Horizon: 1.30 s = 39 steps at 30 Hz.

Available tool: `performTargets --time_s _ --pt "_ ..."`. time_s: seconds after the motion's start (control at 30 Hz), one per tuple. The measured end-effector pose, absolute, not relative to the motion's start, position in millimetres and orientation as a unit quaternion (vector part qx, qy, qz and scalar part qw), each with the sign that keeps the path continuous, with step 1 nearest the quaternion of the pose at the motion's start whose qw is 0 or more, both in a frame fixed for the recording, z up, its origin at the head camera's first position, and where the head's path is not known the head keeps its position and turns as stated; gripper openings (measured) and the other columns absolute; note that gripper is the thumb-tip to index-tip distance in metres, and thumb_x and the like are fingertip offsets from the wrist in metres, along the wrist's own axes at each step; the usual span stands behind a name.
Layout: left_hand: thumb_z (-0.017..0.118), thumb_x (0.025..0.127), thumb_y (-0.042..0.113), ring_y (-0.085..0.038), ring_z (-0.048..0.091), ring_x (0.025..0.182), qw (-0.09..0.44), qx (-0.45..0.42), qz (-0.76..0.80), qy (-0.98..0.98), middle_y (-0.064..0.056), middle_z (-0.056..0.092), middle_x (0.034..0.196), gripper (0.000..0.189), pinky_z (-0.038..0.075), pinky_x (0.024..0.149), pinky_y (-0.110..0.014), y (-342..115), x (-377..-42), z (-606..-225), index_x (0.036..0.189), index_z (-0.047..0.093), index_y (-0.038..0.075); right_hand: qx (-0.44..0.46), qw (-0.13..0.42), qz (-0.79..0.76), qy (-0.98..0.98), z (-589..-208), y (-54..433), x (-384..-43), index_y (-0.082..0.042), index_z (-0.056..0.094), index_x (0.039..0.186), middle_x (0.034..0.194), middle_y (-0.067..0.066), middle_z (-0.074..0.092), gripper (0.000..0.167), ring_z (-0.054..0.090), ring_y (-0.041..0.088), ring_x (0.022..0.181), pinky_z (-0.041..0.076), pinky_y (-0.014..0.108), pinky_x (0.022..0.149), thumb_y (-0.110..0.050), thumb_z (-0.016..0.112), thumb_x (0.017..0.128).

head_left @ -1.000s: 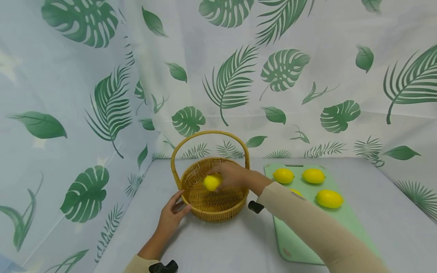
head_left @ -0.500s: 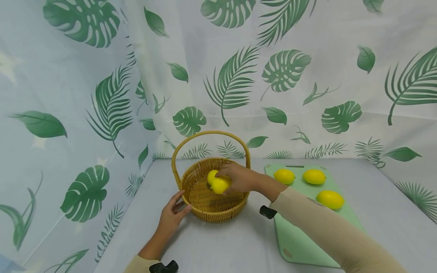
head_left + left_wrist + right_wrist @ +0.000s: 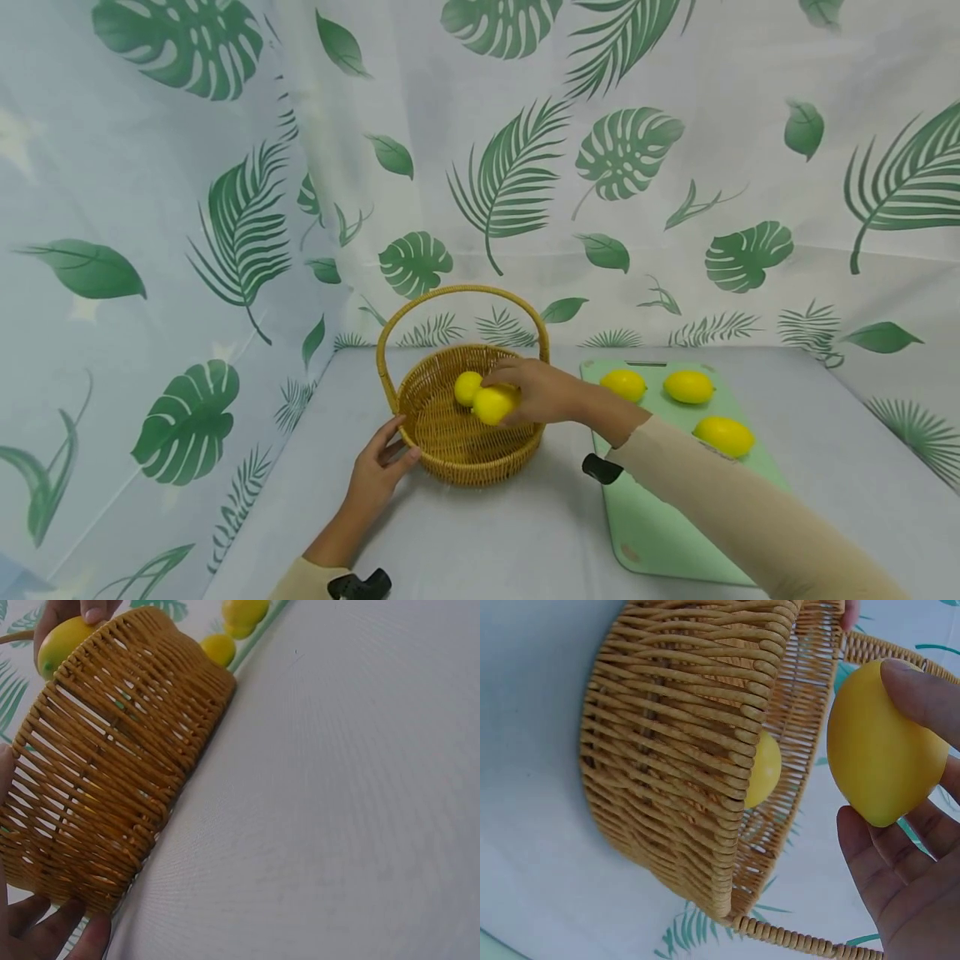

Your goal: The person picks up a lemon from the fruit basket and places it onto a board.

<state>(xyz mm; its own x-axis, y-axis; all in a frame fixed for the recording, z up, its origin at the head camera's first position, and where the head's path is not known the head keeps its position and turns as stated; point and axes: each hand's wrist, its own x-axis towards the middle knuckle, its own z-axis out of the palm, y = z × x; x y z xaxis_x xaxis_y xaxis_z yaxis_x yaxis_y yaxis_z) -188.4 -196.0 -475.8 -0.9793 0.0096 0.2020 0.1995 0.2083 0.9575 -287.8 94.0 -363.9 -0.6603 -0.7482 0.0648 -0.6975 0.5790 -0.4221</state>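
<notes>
My right hand (image 3: 551, 393) holds a yellow lemon (image 3: 493, 405) between thumb and fingers, over the right side of a round wicker basket (image 3: 472, 475) with a tall arched handle. In the right wrist view this lemon (image 3: 885, 742) is above the rim, the thumb on one side and fingertips at its lower end. Inside the basket lies another lemon (image 3: 468, 388), partly hidden by the wall in that wrist view. My left hand (image 3: 375, 475) grips the basket's left front side, thumb near the rim. The left wrist view has its fingers (image 3: 56, 930) against the woven wall.
Right of the basket lies a light green cutting board (image 3: 630, 517). Lemons rest on it: one at the back left (image 3: 622, 385), another at the back right (image 3: 688, 387), and one nearer (image 3: 723, 437). My right sleeve (image 3: 720, 492) crosses the board and hides part of it.
My right hand has shifted a little to the right with its lemon, so the lemon inside the basket has come into sight. The left hand has stayed on the basket.
</notes>
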Motion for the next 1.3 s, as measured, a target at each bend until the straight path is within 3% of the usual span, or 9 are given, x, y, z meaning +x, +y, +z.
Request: performTargets --time_s 0.47,0.77,0.93,1.3 --pt "0.071 0.091 0.015 -0.038 0.046 0.127 0.071 -0.059 -0.62 -0.779 -0.015 0.036 0.151 0.065 0.048 0.095 -0.044 -195 -187 -474 0.147 0.041 0.005 -0.398 0.052 -0.235 0.885 -372 118 -279 -0.025 0.062 0.131 0.134 -0.005 0.054 0.058 0.048 0.019 0.121 0.043 0.043 0.1 -0.022 0.082 0.076" --pt "0.072 0.091 0.016 -0.038 0.046 0.128 0.071 -0.067 -0.623 -0.777 -0.015 0.037 0.15 0.066 0.049 0.095 -0.039 -195 -189 -475 0.147 0.04 0.005 -0.397 0.045 -0.236 0.886 -369 137 -278 -0.019 0.062 0.131 0.13 -0.004 0.054 0.059 0.05 0.021 0.117 0.045 0.043 0.097 -0.024 0.083 0.077" --pt "0.072 0.09 0.016 -0.038 0.046 0.128 0.072 -0.069 -0.623 -0.776 -0.015 0.037 0.15 0.066 0.049 0.094 -0.037 -196 -190 -474 0.147 0.041 0.005 -0.382 0.05 -0.235 0.892 -365 148 -275 -0.025 0.06 0.133 0.133 -0.004 0.053 0.06 0.049 0.021 0.12 0.043 0.046 0.1 -0.026 0.083 0.077" --pt "0.073 0.09 0.022 -0.033 0.049 0.126 0.099 -0.071 -0.613 -0.78 -0.007 0.039 0.149 0.065 0.048 0.095 -0.042 -202 -203 -504 0.147 0.043 0.013 -0.379 0.039 -0.239 0.893 -368 165 -270 -0.024 0.062 0.13 0.125 -0.007 0.057 0.058 0.052 0.019 0.11 0.047 0.045 0.092 -0.024 0.083 0.076"
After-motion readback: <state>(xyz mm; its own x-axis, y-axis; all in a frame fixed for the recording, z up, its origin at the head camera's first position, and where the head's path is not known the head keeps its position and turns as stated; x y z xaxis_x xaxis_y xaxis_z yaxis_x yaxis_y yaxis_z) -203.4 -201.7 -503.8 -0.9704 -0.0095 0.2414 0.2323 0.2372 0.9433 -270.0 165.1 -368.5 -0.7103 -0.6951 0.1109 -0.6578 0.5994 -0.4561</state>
